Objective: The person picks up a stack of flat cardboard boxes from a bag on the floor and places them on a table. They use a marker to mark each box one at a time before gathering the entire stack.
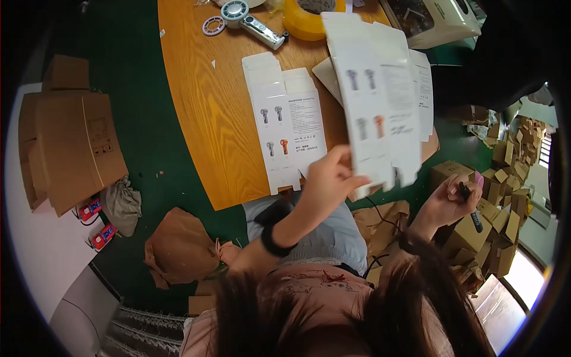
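Left hand [327,178] fingers pinch one flat white carton [375,95]; right hand [447,202] grips one dark pen [470,205]

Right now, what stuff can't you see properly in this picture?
Head view:
- Right hand holds a dark pen-like thing; blurred, so its kind is unclear.
- Flat white carton in the left hand: its lower corner hides behind the fingers.
- Yellow tape roll: cut off by the top edge.
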Demonstrator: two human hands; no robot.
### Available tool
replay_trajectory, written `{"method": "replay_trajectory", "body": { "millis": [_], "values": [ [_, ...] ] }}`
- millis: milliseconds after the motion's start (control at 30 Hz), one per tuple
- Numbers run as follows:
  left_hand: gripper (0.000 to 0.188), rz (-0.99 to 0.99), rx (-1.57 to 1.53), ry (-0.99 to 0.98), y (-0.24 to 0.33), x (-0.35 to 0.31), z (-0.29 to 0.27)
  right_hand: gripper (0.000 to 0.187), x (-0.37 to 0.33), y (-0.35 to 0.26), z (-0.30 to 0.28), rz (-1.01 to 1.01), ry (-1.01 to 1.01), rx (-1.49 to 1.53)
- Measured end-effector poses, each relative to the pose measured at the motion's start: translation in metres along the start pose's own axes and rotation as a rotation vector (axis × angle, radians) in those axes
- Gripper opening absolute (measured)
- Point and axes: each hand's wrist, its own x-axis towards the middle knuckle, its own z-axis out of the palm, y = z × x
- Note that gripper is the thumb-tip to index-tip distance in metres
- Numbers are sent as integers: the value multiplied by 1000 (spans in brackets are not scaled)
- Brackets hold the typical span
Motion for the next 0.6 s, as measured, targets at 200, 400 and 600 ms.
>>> {"method": "replay_trajectory", "body": {
  "millis": [200,400,600],
  "values": [
    [54,222,661,396,-41,1,-27,13,-34,46,38,180,-110,-339],
    [44,2,992,585,-80,-31,-84,9,-87,162,71,617,-538,-519],
    [35,42,1022,619,-90,-37,-83,10,-107,206,72,595,-561,-611]
  ]
}}
